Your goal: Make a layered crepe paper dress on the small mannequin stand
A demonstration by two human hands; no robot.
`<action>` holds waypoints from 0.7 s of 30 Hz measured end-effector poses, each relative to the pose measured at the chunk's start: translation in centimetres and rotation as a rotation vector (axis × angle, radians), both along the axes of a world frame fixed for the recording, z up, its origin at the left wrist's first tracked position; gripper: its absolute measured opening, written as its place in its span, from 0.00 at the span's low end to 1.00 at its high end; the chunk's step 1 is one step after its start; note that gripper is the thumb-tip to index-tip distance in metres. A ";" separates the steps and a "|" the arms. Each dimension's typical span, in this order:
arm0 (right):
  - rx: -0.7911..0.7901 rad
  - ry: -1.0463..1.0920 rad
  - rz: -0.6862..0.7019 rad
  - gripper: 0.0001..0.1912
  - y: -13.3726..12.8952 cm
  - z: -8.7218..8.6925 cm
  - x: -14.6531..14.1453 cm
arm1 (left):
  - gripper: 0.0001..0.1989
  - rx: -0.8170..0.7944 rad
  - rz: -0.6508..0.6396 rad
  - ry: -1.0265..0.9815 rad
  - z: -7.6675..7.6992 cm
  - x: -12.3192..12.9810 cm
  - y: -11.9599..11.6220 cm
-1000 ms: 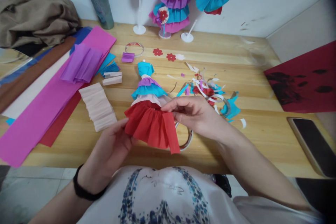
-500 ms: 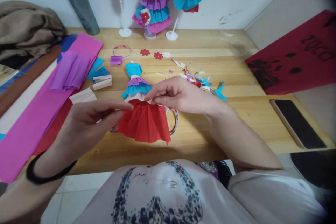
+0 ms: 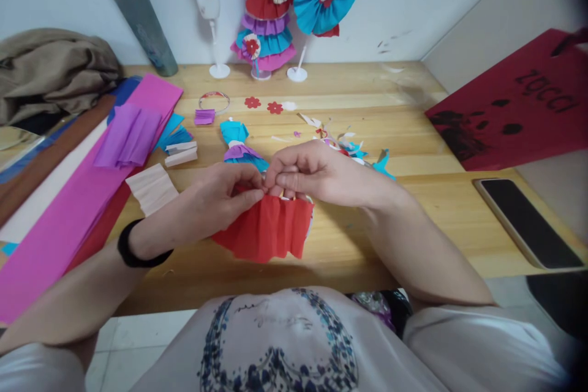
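Both my hands pinch the upper edge of a pleated piece of red crepe paper (image 3: 271, 233), which hangs down in folds above the table's front. My left hand (image 3: 229, 193), with a black band on its wrist, grips the edge from the left. From the right, my right hand (image 3: 305, 174) holds the same edge, its fingertips close to the left ones. Just beyond lies a small layered paper dress (image 3: 234, 135) in blue, white and purple; its lower part is hidden behind my hands and the red paper. A ring behind the red paper is mostly covered.
Pink crepe paper (image 3: 73, 220) and other coloured strips lie at left, near a white pleated piece (image 3: 152, 188). Paper scraps (image 3: 351, 147) and red flower cutouts (image 3: 274, 108) lie beyond. Decorated stands (image 3: 264, 43) line the wall. At right are a phone (image 3: 528, 222) and a red bag (image 3: 514, 110).
My left hand has moved right along the red paper's top edge, up to my right hand. The paper has shifted slightly right, and the view has tilted up a little.
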State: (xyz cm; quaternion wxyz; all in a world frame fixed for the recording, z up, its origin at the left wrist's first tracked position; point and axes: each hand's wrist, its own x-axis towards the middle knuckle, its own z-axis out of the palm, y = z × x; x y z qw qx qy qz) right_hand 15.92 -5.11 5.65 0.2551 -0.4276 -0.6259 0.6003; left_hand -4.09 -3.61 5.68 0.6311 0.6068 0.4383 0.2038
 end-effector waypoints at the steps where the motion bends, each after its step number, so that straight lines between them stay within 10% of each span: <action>1: -0.006 -0.014 -0.003 0.07 -0.1 0.0 0.0 | 0.10 0.008 -0.026 0.008 -0.1 0.1 0.1; 8: 0.014 -0.093 -0.047 0.05 -0.1 -0.3 0.2 | 0.07 0.336 -0.196 0.054 -1.4 -0.4 1.1; 21: 0.301 -0.226 -0.122 0.06 -1.4 -2.2 0.6 | 0.05 0.058 -0.389 0.083 -1.1 -0.1 1.8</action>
